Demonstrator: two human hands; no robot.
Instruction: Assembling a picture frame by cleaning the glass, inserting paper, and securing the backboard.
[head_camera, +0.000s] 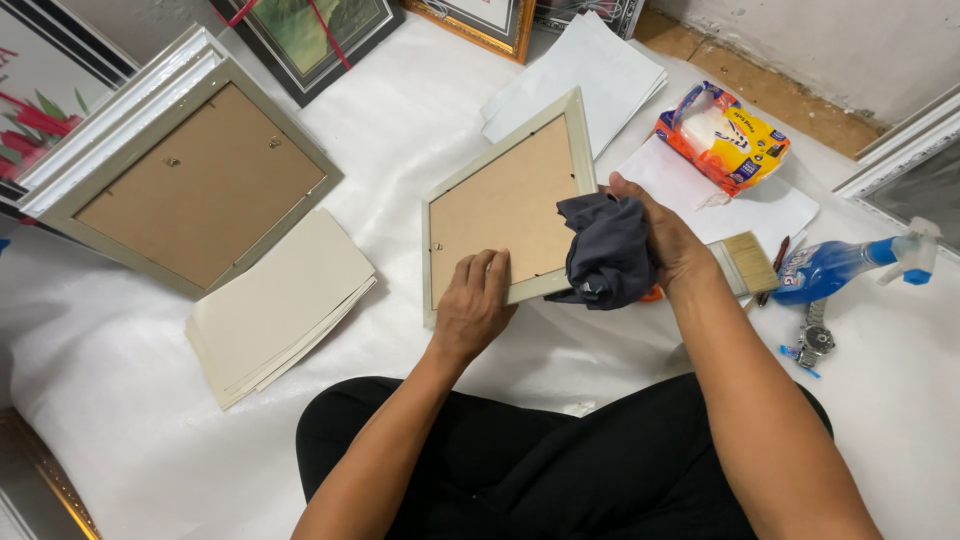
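A small picture frame (500, 215) lies face down on a white sheet, its brown backing board up and its pale rim around it. My left hand (473, 305) presses flat on the frame's near edge, fingers spread. My right hand (655, 240) is closed around a dark grey cloth (607, 255), which rests against the frame's right side. My legs in black trousers (560, 465) are at the bottom of the view.
A larger frame (195, 185) lies face down at left on a stack of frames, with cream boards (280, 305) beside it. At right are a paintbrush (748, 265), blue spray bottle (845, 265), wristwatch (815, 338), orange-yellow bag (722, 135) and white paper sheets (580, 80). Framed pictures line the far edge.
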